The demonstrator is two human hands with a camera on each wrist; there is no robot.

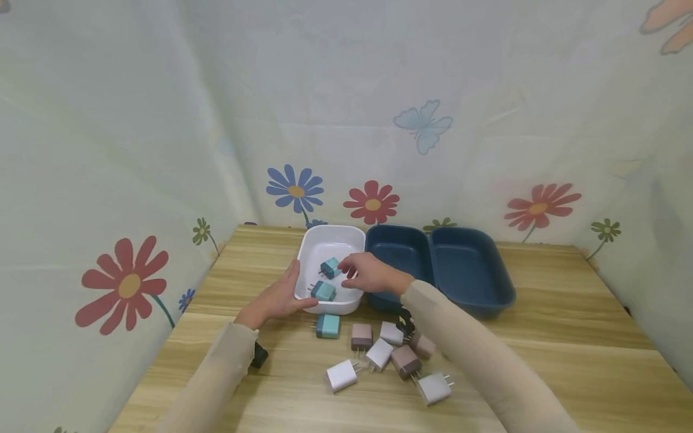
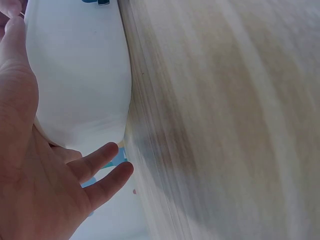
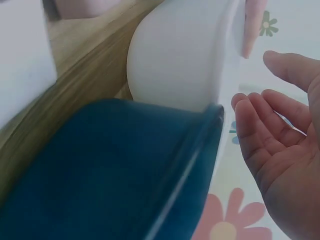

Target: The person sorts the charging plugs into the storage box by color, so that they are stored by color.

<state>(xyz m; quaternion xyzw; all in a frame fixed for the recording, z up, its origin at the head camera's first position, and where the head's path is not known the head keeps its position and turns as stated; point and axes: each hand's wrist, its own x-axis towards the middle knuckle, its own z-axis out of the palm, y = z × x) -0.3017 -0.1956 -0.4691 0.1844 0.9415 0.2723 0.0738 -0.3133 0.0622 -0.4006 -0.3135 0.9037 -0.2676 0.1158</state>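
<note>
Left hand (image 1: 278, 297): fingers extended and spread, not curled round anything; it rests against the left side of the white tray, thumb along the rim.
Right hand (image 1: 370, 273): over the right part of the white tray, thumb and fingertips apart, with nothing between them.
White tray (image 1: 331, 308): leftmost of the row, on the far part of the table.
Far teal charger (image 1: 331, 267): inside the white tray, just left of the right hand's fingertips.
Near teal charger (image 1: 324, 291): inside the white tray, toward its near side, prongs pointing left.
Loose teal charger (image 1: 328, 326): on the table, just nearer than the white tray.
Pink chargers (image 1: 361, 335): three on the table, in the near cluster, one partly hidden by the right sleeve (image 1: 476, 355).
White chargers (image 1: 342, 376): four among and around the pink ones.
Blue trays (image 1: 472, 270): two, side by side, right of the white tray.
Wooden table (image 1: 563, 313): beneath everything, before a flowered cloth (image 1: 346, 108).
</note>
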